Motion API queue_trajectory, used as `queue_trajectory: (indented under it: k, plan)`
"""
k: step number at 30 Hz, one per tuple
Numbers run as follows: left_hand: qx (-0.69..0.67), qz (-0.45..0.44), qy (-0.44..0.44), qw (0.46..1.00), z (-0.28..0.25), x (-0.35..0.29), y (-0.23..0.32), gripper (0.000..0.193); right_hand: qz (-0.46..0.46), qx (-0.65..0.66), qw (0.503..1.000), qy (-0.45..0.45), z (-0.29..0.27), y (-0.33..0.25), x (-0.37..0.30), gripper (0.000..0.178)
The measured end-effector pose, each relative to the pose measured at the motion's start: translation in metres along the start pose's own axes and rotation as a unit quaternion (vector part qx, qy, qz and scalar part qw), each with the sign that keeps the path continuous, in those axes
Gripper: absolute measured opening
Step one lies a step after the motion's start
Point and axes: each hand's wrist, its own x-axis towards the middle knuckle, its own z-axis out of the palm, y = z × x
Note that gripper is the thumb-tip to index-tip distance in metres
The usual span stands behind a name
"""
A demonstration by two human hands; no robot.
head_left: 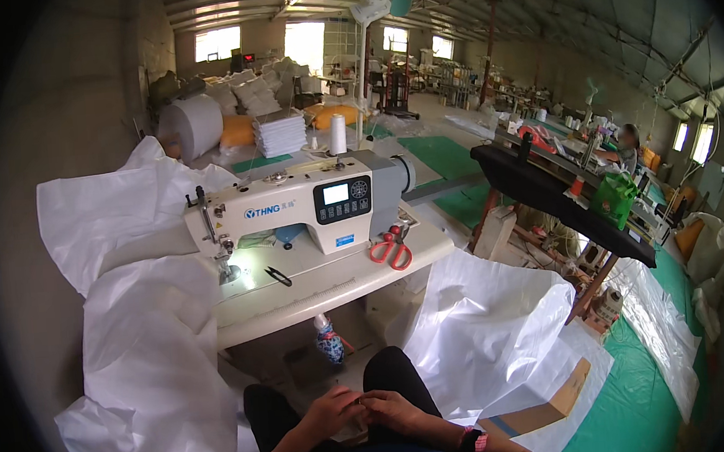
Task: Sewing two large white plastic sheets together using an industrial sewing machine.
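Observation:
Above my lap my left hand and my right hand meet, fingertips pinched together. Whatever they hold, if anything, is too small to make out. In front of them stands a white sewing machine, its lamp lit over the needle area. Black thread snips lie on the machine table, and red-handled scissors rest near its right end. White sheet material hangs over the table's left side. Another white sheet is heaped to the right of my knees.
A patterned bottle-like thing hangs below the table edge. Cardboard lies at the lower right near green floor sheeting. A black padded bench stands to the right. Behind the machine are a large white roll and stacked white sheets.

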Motion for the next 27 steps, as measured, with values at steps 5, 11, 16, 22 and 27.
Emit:
queue_trajectory:
  k: [5, 11, 16, 22, 27]
  plan:
    - [0.000, -0.005, 0.019, 1.000, -0.005, -0.010, 0.014, 0.028, -0.010, 0.032, 0.999, -0.030, 0.007, 0.007, -0.003, 0.046]
    - [0.097, 0.037, 0.025, 0.994, -0.014, 0.000, 0.019, 0.020, 0.010, 0.048, 0.998, -0.047, 0.010, 0.000, 0.005, 0.042]
    - [0.136, 0.023, 0.019, 0.990, -0.009, 0.008, 0.003, 0.019, 0.023, 0.090, 0.990, -0.107, -0.005, -0.003, 0.034, 0.035]
    - [0.143, -0.014, 0.002, 0.990, 0.000, 0.038, -0.021, 0.015, -0.002, 0.196, 0.971, -0.137, -0.030, 0.008, 0.081, 0.028]
    - [0.174, 0.018, -0.007, 0.985, 0.012, 0.063, -0.058, 0.017, -0.042, 0.271, 0.947, -0.167, -0.046, 0.016, 0.112, 0.028]
